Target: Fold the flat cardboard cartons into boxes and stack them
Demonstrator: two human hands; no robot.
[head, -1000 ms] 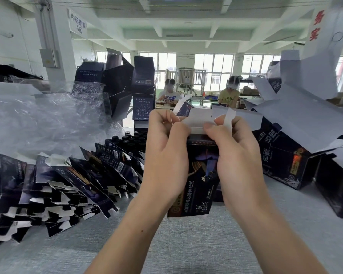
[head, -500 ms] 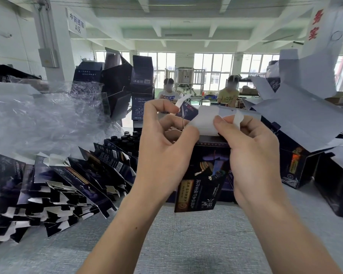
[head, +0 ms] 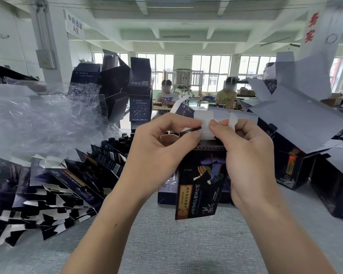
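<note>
Both hands, left hand (head: 156, 153) and right hand (head: 248, 155), pinch the carton (head: 200, 184) top flap.

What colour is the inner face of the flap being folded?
White, unprinted; the flap shows best in the head view.

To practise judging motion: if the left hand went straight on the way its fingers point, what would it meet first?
Probably the white cardboard flap of the dark printed carton, at the fingertips of the left hand; the right hand lies beyond.

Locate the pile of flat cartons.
Head view, left side: the pile of flat cartons lies on the grey table, below the crumpled plastic wrap and left of the left hand.
</note>
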